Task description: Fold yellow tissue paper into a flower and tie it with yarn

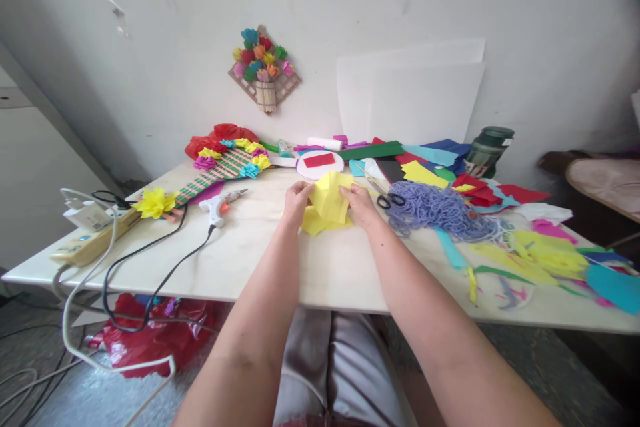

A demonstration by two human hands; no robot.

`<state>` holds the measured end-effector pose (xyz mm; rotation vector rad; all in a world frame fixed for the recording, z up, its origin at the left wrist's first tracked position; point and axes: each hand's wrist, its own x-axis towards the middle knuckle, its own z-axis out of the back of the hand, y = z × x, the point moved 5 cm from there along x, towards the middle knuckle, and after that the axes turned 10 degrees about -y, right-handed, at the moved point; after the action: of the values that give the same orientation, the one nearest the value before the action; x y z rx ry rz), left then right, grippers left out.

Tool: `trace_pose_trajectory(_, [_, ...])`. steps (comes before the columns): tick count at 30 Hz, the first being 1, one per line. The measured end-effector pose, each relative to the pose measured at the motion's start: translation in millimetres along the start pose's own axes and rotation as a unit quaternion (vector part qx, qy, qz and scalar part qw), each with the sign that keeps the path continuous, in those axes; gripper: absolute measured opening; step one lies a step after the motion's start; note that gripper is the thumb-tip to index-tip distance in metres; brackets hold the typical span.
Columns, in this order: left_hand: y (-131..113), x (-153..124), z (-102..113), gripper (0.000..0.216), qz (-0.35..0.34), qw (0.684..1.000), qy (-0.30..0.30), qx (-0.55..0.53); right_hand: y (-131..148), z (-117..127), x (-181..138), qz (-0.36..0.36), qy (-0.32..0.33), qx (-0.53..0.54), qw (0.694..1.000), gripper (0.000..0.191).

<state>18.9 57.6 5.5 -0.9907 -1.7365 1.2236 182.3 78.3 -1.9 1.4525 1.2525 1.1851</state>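
Observation:
Between my two hands I hold up a creased piece of yellow crepe paper point(330, 195), just above the table. My left hand point(299, 200) pinches its left edge, and my right hand point(361, 203) pinches the right edge. Another yellow paper piece point(317, 223) shows below it, partly covered. Behind the paper lies a round white disc point(303, 169) with a red paper rectangle point(319, 160) on it. Black-handled scissors point(391, 201) rest to the right of my right hand, beside a heap of purple yarn point(440, 208).
A white glue gun point(216, 209) lies left on the table point(240, 267), its cord trailing toward a power strip point(95, 237). A flower-trimmed woven fan shape point(227, 165) stands behind it. Colored paper scraps point(545, 253) cover the right side. A dark green bottle point(490, 152) stands back right.

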Motion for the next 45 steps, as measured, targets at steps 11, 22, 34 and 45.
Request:
trace_pose_trajectory(11, [-1,-3,2,0.041,-0.037,0.993,0.016,0.112,5,1,-1,0.032,0.031,-0.101,0.994,0.023])
trace_pose_trajectory(22, [6,5,-1,0.033,-0.055,0.990,0.011,0.133,6,4,2,0.033,-0.003,-0.099,0.995,0.025])
trace_pose_trajectory(34, [3,3,0,0.032,-0.066,0.981,0.005,0.185,18,0,-9,0.075,0.022,-0.143,0.987,0.029])
trace_pose_trajectory(45, [5,3,-1,0.029,-0.059,0.988,0.016,0.140,14,1,-5,0.066,0.010,-0.114,0.991,0.027])
